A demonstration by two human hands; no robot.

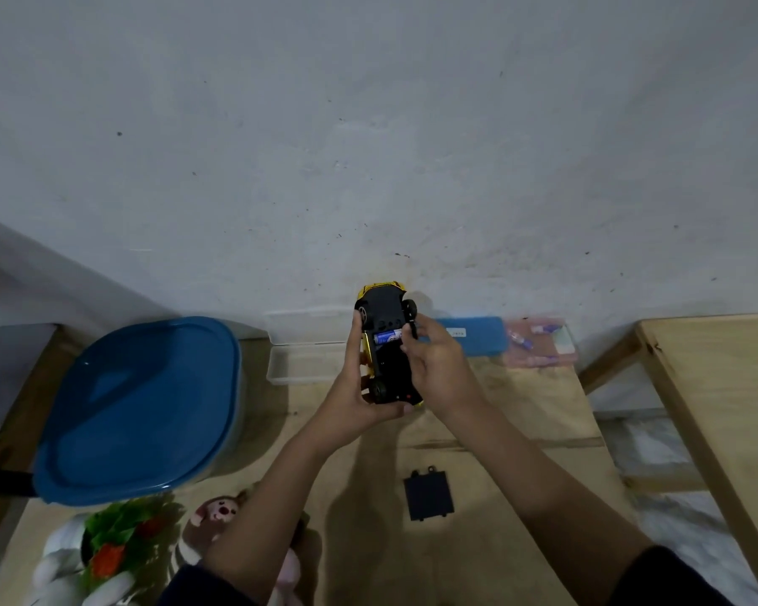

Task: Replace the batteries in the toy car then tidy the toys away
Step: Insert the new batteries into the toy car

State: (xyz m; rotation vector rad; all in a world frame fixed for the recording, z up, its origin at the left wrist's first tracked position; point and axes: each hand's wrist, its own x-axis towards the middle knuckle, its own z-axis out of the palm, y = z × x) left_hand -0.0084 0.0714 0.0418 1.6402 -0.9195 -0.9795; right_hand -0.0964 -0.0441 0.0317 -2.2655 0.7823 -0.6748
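1. Head view: the right hand (434, 365) has its fingertips pressed on a blue battery (388, 336) lying in the open bay on the underside of the yellow toy car (386, 343). Whether the fingers pinch the cell or only push it cannot be told.
2. The left hand (359, 387) is closed around the car, gripping its side and rear and holding it belly-up above the wooden table (521, 408).
3. Risk: the cell could seat the wrong way round; its polarity marks are too small to read here.
4. Risk: a spring contact may flick the battery out if finger pressure is released early, since the car is held in the air.
5. The black battery cover (427, 494) lies loose on the table near the person's forearms; a sweep of the arm could knock it off.
6. Spare batteries (528, 336) rest in a pink tray (563, 347) beyond the right hand, beside a blue case (478, 336); old and new cells could be confused.
7. The blue-lidded container (141, 408) and the plush toys (219, 518) lie to the left, not yet tidied.
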